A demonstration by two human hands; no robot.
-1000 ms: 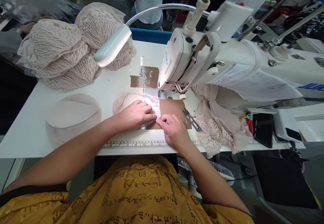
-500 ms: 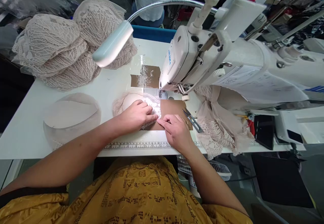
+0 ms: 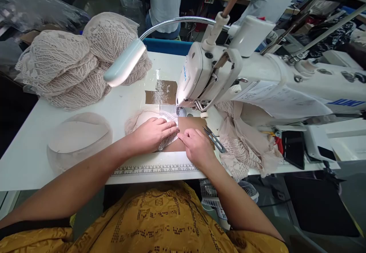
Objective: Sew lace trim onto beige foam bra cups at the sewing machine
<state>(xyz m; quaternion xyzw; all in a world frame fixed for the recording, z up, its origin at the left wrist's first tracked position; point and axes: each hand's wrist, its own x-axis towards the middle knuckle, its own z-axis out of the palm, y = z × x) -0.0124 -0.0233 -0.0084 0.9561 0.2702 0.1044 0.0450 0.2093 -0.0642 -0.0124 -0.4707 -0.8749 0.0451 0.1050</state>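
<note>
Left hand (image 3: 153, 134) palm down | right hand (image 3: 198, 148), fingers (image 3: 192, 134) curled | forearms (image 3: 94, 173) converging

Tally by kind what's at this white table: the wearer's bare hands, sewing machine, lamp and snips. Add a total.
Bare hands, left hand and right hand: 2
Sewing machine: 1
Lamp: 1
Snips: 1
Total: 5

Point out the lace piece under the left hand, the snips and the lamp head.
Lace piece (image 3: 143, 118), head view: pale fabric toward its upper left.
Snips (image 3: 217, 142), head view: middle of the body.
Lamp head (image 3: 124, 62), head view: middle of the housing.
</note>
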